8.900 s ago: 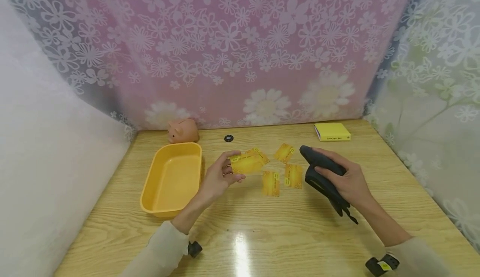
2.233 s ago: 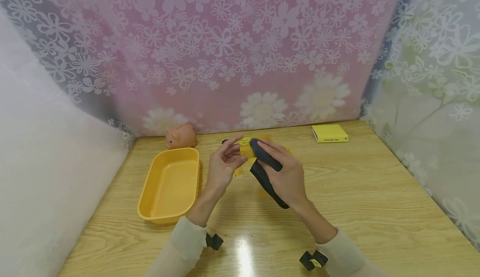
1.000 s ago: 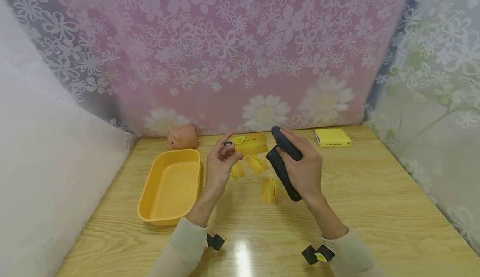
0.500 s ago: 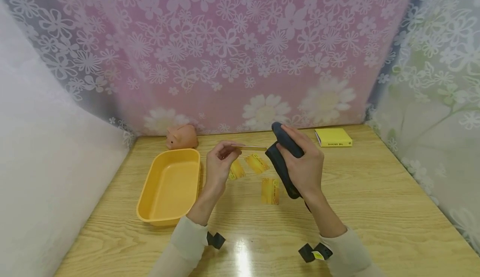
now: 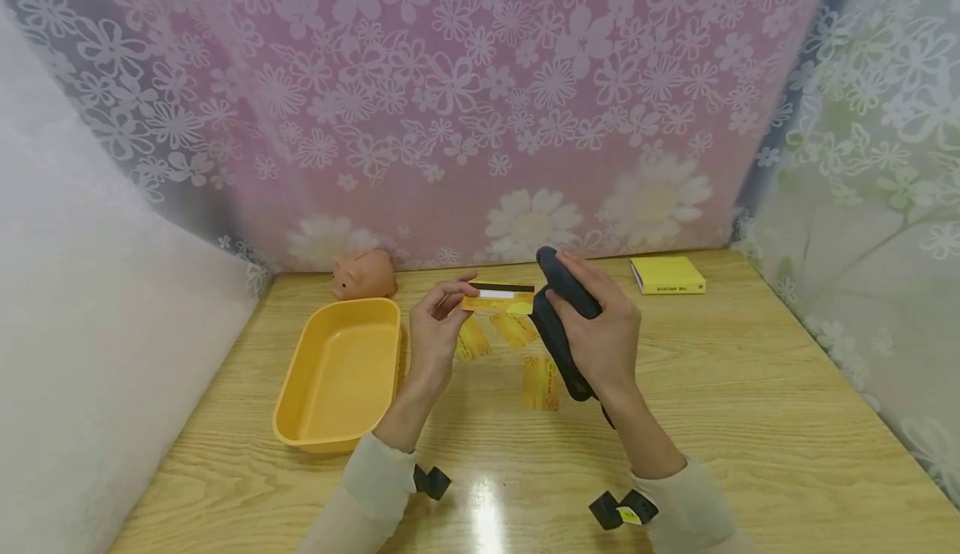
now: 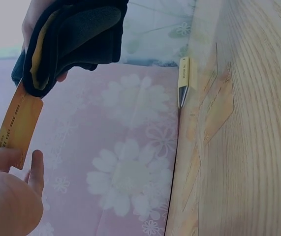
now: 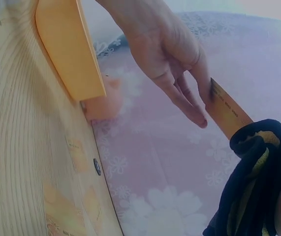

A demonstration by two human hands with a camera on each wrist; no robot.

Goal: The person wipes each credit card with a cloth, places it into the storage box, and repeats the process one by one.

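My left hand (image 5: 435,331) pinches one end of a gold bank card (image 5: 498,297) between thumb and fingers, above the table. In the head view the card's back shows, with its black magnetic stripe. My right hand (image 5: 602,333) grips a folded dark blue cloth item (image 5: 558,333), yellow inside, whose exact kind I cannot tell. The card's far end meets the fold of this dark cloth (image 6: 74,46) in the left wrist view. Below the hands, other gold cards lie on the table: one card (image 5: 472,341) near the left hand, a second card (image 5: 516,330), and a third card (image 5: 541,383) closer to me.
A yellow plastic tub (image 5: 341,371) stands left of the left hand, a pink piggy bank (image 5: 365,274) behind it. At the back right lies a yellow book (image 5: 667,275). The right wrist view shows a black chip (image 7: 97,166) near the table's back edge.
The left hand has turned its card from front, through edge-on, to its back. Since 8.9 s ago the right hand has brought the dark cloth leftward, and the loose cards lie differently.
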